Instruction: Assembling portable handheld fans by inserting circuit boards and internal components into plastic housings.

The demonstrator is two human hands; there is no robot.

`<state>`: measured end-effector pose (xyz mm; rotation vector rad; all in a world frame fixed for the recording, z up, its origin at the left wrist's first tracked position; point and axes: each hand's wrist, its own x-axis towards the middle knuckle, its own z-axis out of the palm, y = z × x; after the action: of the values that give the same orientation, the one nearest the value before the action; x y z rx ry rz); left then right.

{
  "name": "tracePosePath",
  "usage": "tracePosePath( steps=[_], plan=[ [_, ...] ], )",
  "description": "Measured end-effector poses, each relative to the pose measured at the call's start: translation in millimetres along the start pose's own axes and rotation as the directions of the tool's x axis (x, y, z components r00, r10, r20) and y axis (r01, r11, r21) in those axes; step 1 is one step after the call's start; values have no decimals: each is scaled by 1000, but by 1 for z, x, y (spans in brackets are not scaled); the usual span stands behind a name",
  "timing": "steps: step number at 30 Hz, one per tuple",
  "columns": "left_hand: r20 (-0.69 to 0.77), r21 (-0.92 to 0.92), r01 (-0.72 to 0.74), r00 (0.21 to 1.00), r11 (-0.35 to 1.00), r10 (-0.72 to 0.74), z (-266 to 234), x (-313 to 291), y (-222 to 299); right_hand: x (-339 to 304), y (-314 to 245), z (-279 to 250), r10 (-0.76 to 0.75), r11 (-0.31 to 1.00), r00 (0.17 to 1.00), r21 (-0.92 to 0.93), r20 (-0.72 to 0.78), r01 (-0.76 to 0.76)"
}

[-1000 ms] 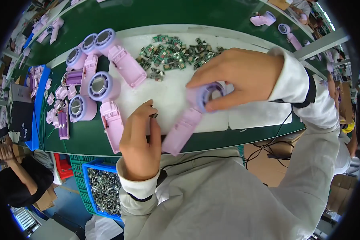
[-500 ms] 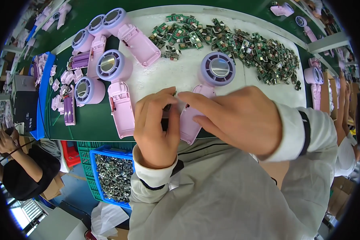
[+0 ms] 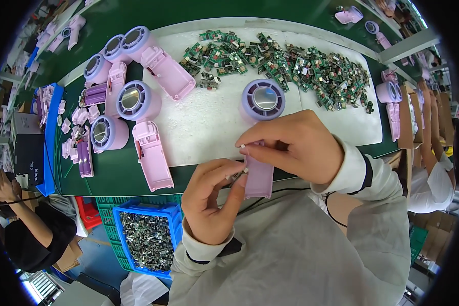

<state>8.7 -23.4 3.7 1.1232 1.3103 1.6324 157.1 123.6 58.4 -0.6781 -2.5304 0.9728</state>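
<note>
My left hand [image 3: 211, 201] pinches a small circuit board [image 3: 236, 176] between thumb and fingertips, with most of the board hidden. Just above it, my right hand [image 3: 298, 153] is closed at the fingertips on a tiny white connector [image 3: 243, 146]; any wire on it is too small to make out. Under both hands lies a handheld fan with an open pink handle shell [image 3: 259, 176] and a round lilac head [image 3: 264, 99] pointing away from me. To the left rests another pink handle shell [image 3: 155, 160] with its lilac fan head [image 3: 137, 100].
A heap of green circuit boards [image 3: 326, 76] spreads across the white foam sheet [image 3: 199, 130]. More fan heads, shells and purple battery packs [image 3: 84, 158] crowd the left side. Below the table edge stands a blue crate [image 3: 177, 219] of small parts. Co-workers sit at both sides.
My hands have come apart a little, and the board and connector now show at the fingertips. The whole view has shifted, with the table sitting lower in the picture.
</note>
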Motion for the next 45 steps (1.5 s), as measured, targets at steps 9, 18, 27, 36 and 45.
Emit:
tracePosePath(
  steps=[9,18,27,36,45],
  plan=[
    [-187,-37,10,982,999,-17,0,18,3,-1,12,13,-206,954,969,-248,-139,167],
    [-103,-62,81,991,995,-87,5,29,-1,-3,10,11,-53,999,982,-13,-184,51],
    [-25,-172,93,995,981,-99,3,31,-4,-1,9,3,-71,996,982,37,-176,79],
    [80,-252,118,992,960,-101,-3,29,-7,-4,11,-7,-46,989,995,133,-89,58],
    [219,-387,174,971,905,-93,-9,33,-16,-14,22,-4,116,879,993,467,-11,-98]
  ],
)
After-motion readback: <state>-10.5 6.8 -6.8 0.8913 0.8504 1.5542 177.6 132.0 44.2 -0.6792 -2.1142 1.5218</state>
